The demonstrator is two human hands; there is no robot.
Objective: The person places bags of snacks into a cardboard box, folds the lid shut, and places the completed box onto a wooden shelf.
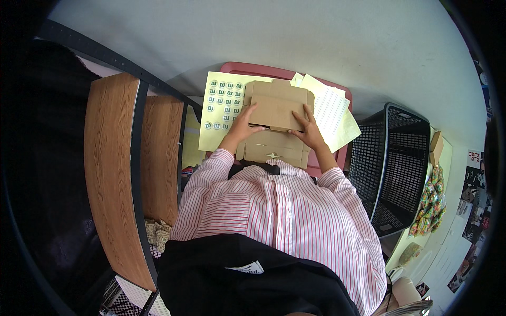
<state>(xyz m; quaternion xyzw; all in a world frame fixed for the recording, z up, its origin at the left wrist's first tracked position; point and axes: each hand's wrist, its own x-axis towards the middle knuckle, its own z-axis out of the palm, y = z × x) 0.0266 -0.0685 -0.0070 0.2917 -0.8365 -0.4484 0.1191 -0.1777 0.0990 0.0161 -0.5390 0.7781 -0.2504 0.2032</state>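
A brown cardboard box (279, 108), partly folded, lies in front of my body with its flaps spread out. Its upper panel is slightly raised, with a dark gap along the near edge. My left hand (243, 125) grips the panel's left side, fingers along the edge and thumb at the near edge. On the right side, my right hand (309, 129) has its fingers spread over the panel and its thumb at the near edge. The near flap (271, 145) carries a slit. Under the box's left side lies a yellow sheet of round stickers (224, 100), some spots bare.
A dark red tray or lid (253, 67) lies beneath everything, against the wall. Pale yellow sheets (329, 108) with small labels overlap on the right. A black plastic basket (403, 163) stands farther right, near colourful packets (432, 205). Wooden shelves (113, 174) with dark frames rise at left.
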